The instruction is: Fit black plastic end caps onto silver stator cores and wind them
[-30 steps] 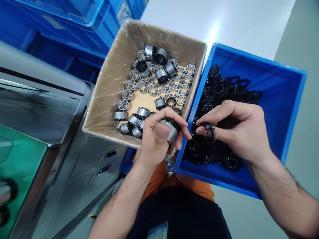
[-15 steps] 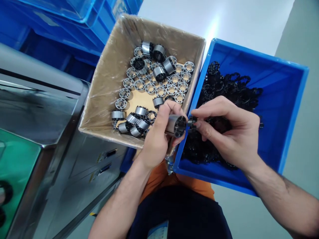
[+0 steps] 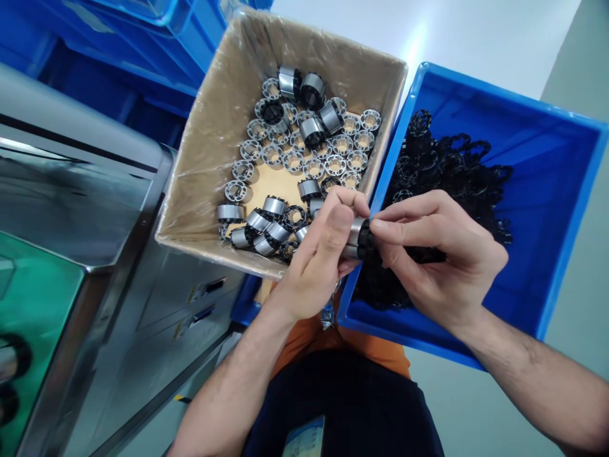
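Observation:
My left hand [image 3: 311, 270] is closed around a metal stator core [image 3: 353, 238], held sideways above the gap between the cardboard box [image 3: 200, 165] and the blue bin [image 3: 564, 209]. A black plastic end ring [image 3: 365, 239] sits against the core's right end. My right hand [image 3: 442, 254] pinches that ring with thumb and fingertips, which partly cover it. Whether the ring is fully seated I cannot tell. Inside the box, bare cores [image 3: 314, 168] stand on end, and several cores with black ends [image 3: 275, 231] lie loose. Many black rings [image 3: 447, 165] are heaped in the bin.
Stacked blue crates [image 3: 157, 57] stand at the upper left. A metal machine [image 3: 118, 184] with a green surface [image 3: 38, 298] fills the left side. A white tabletop [image 3: 371, 28] lies behind the box, whose walls are lined with clear plastic.
The black ring, held just off the core's open end before, is now against it. My left hand has turned the core slightly, and the hands have come together. The view has shifted a little.

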Demonstrator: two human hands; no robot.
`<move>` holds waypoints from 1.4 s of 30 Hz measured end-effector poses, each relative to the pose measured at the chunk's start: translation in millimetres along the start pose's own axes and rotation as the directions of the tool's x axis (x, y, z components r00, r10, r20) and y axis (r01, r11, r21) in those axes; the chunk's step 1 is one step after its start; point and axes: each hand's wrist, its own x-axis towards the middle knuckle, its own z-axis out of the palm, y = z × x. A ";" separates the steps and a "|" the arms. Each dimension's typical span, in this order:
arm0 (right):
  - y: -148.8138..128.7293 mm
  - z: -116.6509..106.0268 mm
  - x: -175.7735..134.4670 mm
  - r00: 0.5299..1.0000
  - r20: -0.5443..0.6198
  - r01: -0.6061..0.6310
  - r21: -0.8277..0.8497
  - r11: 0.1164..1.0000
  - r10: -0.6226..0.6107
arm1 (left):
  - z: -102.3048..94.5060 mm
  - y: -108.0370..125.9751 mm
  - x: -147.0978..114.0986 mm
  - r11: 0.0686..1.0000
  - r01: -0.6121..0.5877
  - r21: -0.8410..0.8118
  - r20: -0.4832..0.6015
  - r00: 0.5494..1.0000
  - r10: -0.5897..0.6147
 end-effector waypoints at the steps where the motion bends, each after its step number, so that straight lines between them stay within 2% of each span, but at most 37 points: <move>1: -0.2 0.7 -0.7 1.000 -0.002 0.011 -0.007 1.000 -0.011 | -0.7 -0.1 -1.1 1.000 -0.001 0.009 0.002 1.000 0.001; 6: -6.1 5.5 -4.2 0.999 -0.033 0.026 -0.043 0.999 -0.028 | -6.9 2.9 -6.7 1.000 0.006 -0.023 0.057 0.998 -0.004; 8: -8.2 2.8 -2.6 1.000 0.010 -0.027 0.010 1.000 0.027 | -9.3 4.2 -7.6 0.997 0.043 -0.064 0.103 0.994 -0.036; 10: -7.8 -4.4 1.8 0.990 0.121 -0.083 0.064 0.995 0.075 | -10.6 3.0 -7.4 0.995 0.059 -0.076 0.109 0.993 -0.050; 12: -4.6 -13.8 7.3 0.967 0.251 -0.067 0.060 0.996 0.050 | -11.0 -1.6 -5.9 0.999 -0.025 -0.047 0.047 0.999 0.027; 14: 0.1 -21.4 11.6 0.941 0.339 0.017 -0.006 1.000 -0.014 | -11.1 -9.0 -3.0 0.988 -0.151 0.034 -0.028 0.988 0.152; 16: 4.3 -25.4 13.3 0.935 0.354 0.075 -0.104 0.992 -0.034 | -11.7 -16.5 1.2 0.948 -0.264 0.178 -0.039 0.961 0.275; 17: 6.0 -26.4 13.6 0.941 0.338 0.076 -0.147 0.986 -0.022 | -12.1 -19.5 3.6 0.909 -0.328 0.259 0.001 0.941 0.339; 19: 8.2 -28.4 14.0 0.956 0.294 0.044 -0.155 0.987 0.004 | -12.2 -22.7 7.8 0.813 -0.451 0.369 0.082 0.887 0.455; 20: 8.8 -30.0 14.5 0.955 0.296 0.001 -0.119 0.993 0.034 | -11.5 -22.6 9.0 0.789 -0.473 0.392 0.075 0.871 0.485; 23: 9.6 -37.5 18.7 0.907 0.382 -0.210 0.053 0.976 0.174 | -6.3 -17.3 6.7 0.859 -0.343 0.379 -0.115 0.904 0.412; 24: 9.6 -39.8 20.8 0.883 0.410 -0.289 0.089 0.953 0.229 | -4.0 -14.9 4.5 0.881 -0.298 0.367 -0.167 0.911 0.377; 26: 9.4 -42.3 25.2 0.837 0.441 -0.422 0.141 0.896 0.325 | -0.7 -11.7 0.0 0.866 -0.304 0.397 -0.173 0.902 0.395; 29: 9.0 -39.7 30.5 0.741 0.532 -0.596 0.240 0.767 0.409 | -1.9 -11.9 -2.2 0.768 -0.407 0.494 -0.121 0.843 0.524; 31: 9.7 -35.7 31.8 0.678 0.602 -0.692 0.330 0.642 0.422 | -6.0 -13.0 -0.6 0.715 -0.464 0.523 -0.096 0.802 0.590; 32: 10.4 -33.7 31.6 0.658 0.625 -0.726 0.377 0.575 0.421 | -8.1 -13.0 0.4 0.705 -0.477 0.525 -0.082 0.797 0.599; 34: 12.0 -30.5 29.7 0.632 0.656 -0.767 0.456 0.451 0.412 | -11.1 -11.8 2.1 0.712 -0.464 0.527 -0.058 0.816 0.575; 36: 13.2 -28.5 27.1 0.617 0.677 -0.784 0.485 0.387 0.401 | -11.6 -10.4 2.8 0.736 -0.445 0.509 -0.045 0.841 0.540; 39: 13.4 -27.5 24.4 0.590 0.696 -0.799 0.429 0.423 0.409 | -8.8 -11.9 4.6 0.758 -0.506 0.411 -0.024 0.825 0.564; 40: 13.1 -27.6 23.9 0.612 0.669 -0.777 0.409 0.479 0.421 | -7.7 -13.3 5.5 0.770 -0.524 0.364 -0.034 0.819 0.573; 41: 12.7 -27.6 23.6 0.669 0.606 -0.722 0.394 0.569 0.429 | -6.8 -14.7 6.6 0.784 -0.536 0.312 -0.048 0.816 0.577; 42: 12.3 -27.7 23.4 0.752 0.515 -0.628 0.368 0.686 0.412 | -6.1 -15.6 7.4 0.802 -0.536 0.262 -0.064 0.820 0.569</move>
